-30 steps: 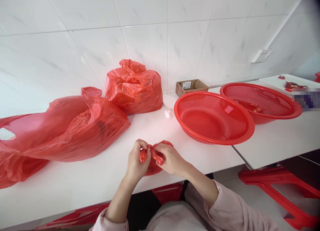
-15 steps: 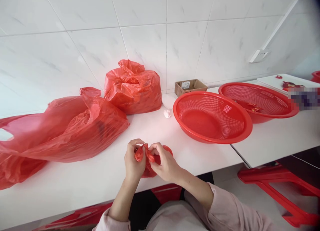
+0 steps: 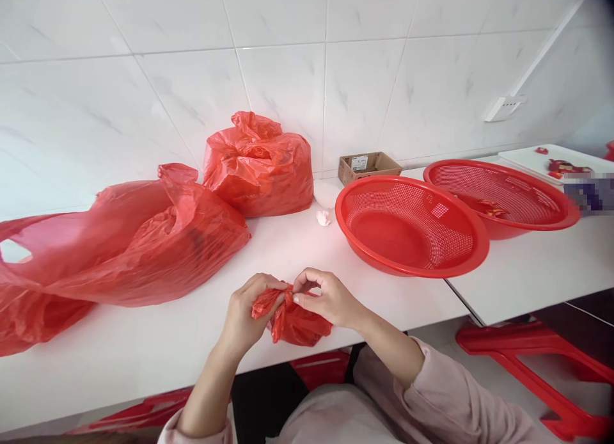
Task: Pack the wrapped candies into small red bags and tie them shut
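At the near edge of the desk (image 3: 144,361), a small red plastic bag (image 3: 297,325) rests between both hands. The left hand (image 3: 247,309) closes its grip on the bag's bunched top, and the right hand (image 3: 329,298) pinches the same spot from the other side. Beyond lie a large slack red bag (image 3: 144,239), a stuffed red bag (image 3: 259,169) and a red mesh basket (image 3: 412,229).

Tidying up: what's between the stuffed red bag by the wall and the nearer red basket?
A small white crumpled wad on the table, head view.
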A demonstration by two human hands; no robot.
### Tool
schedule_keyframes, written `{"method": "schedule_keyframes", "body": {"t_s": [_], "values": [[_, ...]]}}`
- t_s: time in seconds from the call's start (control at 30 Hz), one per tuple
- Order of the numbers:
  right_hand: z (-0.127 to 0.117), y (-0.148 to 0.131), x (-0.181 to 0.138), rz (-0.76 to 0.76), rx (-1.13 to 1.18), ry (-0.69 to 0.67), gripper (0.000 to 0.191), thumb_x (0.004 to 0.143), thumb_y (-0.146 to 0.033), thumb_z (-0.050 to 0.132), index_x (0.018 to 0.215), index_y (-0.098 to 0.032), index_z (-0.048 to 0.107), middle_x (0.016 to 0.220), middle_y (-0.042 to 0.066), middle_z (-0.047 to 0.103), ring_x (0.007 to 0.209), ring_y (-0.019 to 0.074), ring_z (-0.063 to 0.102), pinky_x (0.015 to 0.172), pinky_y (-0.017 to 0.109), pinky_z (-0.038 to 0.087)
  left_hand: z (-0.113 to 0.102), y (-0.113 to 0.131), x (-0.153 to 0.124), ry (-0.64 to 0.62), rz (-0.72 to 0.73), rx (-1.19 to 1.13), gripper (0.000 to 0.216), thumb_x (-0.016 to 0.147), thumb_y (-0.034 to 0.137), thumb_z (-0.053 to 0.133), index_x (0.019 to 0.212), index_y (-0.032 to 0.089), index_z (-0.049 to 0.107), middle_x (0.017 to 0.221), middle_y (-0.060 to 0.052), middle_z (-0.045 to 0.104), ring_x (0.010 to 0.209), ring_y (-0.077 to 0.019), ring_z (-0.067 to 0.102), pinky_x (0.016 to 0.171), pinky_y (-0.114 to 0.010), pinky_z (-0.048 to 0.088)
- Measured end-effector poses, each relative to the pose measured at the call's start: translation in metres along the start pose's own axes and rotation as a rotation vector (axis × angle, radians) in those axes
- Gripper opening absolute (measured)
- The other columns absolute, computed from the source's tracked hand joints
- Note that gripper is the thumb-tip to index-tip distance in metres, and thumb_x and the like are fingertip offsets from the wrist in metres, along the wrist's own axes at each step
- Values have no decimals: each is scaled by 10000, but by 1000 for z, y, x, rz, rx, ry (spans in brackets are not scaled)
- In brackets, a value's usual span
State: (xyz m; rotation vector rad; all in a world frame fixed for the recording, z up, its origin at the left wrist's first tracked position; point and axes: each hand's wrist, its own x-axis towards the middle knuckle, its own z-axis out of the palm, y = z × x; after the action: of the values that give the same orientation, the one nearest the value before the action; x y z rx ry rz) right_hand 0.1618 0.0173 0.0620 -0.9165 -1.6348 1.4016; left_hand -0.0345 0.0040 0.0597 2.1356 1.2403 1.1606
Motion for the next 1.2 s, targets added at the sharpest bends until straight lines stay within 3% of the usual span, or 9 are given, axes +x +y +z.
{"method": "schedule_keyframes", "body": {"t_s": [0.07, 0.27, 0.47, 0.7, 0.9, 1.0, 1.2], "values": [[2, -5, 0, -17, -4, -13, 21, 803, -152, 613, 797, -167, 600, 838, 3, 635, 823, 141, 595, 821, 299, 466, -4, -1, -1, -22, 53, 9, 95, 869, 167, 629, 933, 230, 663, 880, -10, 673, 787, -139, 659, 696, -247, 506], [7, -7, 3, -4, 191, -46, 109, 815, -170, 619, 914, -170, 575, 882, 1, 602, 776, 109, 548, 778, 277, 456, 2, 0, -2, 115, 162, 78, 161, 865, 85, 597, 961, 215, 607, 920, -29, 625, 858, -146, 627, 750, -261, 501], [4, -5, 5, 70, 310, -103, 198, 756, -104, 635, 907, -173, 527, 848, -24, 566, 733, 84, 501, 729, 247, 424, 1, 4, -3, 10, 128, 0, 182, 885, 75, 550, 985, 224, 582, 970, -33, 644, 916, -148, 647, 781, -254, 517], [1, -10, -1, 29, 60, -190, 216, 767, -135, 612, 935, -205, 495, 815, -30, 566, 720, 103, 520, 697, 256, 447, -14, -1, -4, -177, -22, -119, 116, 879, 183, 632, 968, 231, 687, 957, -36, 729, 849, -162, 697, 754, -261, 557], [8, -21, -13, -218, -456, -56, 298, 751, -54, 484, 984, -239, 477, 846, -10, 570, 732, 125, 533, 681, 256, 438, -18, -6, -5, -84, -48, -116, 85, 837, 233, 694, 895, 230, 756, 890, -39, 771, 783, -179, 726, 711, -257, 578], [10, -19, -19, -308, -602, -48, 320, 703, -20, 445, 940, -234, 459, 820, -4, 553, 702, 129, 504, 647, 247, 414, -24, -12, -6, -1, -46, -50, 79, 837, 233, 693, 886, 226, 755, 838, -23, 765, 727, -159, 712, 670, -235, 561], [4, -7, -27, -187, -555, -67, 285, 732, -32, 470, 941, -226, 477, 807, -14, 551, 674, 118, 520, 644, 243, 441, -26, -16, -6, 102, -164, -52, 108, 802, 313, 736, 810, 205, 737, 774, -12, 745, 677, -142, 683, 640, -219, 533]]}}
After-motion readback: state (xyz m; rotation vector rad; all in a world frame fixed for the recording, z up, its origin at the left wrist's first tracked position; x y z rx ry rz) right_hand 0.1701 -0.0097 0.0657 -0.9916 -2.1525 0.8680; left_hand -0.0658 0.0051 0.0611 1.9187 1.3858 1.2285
